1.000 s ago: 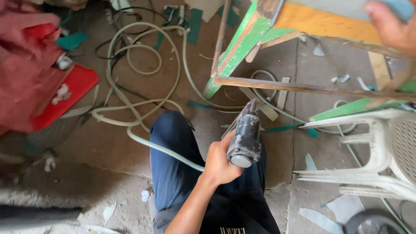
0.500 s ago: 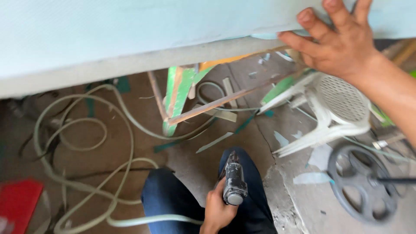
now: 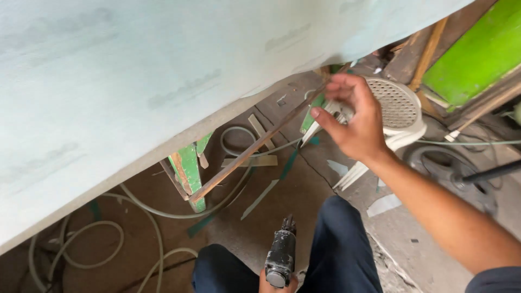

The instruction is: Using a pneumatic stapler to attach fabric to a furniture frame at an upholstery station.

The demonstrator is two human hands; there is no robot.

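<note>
The right hand (image 3: 355, 122), loose-fingered and empty, had come off the pale board's (image 3: 163, 81) edge and hovered just below it, while the left hand (image 3: 277, 283) gripped the drill (image 3: 281, 255) low between the knees.

Large pale blue-green panel (image 3: 163, 76): smooth, matt face, with a rougher grey-beige cut edge. Below the panel, a wooden frame (image 3: 190, 168) in worn green paint, bare wood showing at its ends, crossed by a thin brown strip of rusty-looking metal or wood; which, cannot be told. Power drill (image 3: 281, 255): dark plastic body, scuffed and dusty, with a dull metal end. White stool (image 3: 399, 108) beside the panel: glossy moulded plastic with a perforated seat. Hoses (image 3: 163, 209) on the floor (image 3: 282, 201): smooth pale plastic. Floor: rough, dusty concrete. Trousers (image 3: 342, 244): dark blue cloth.
</note>
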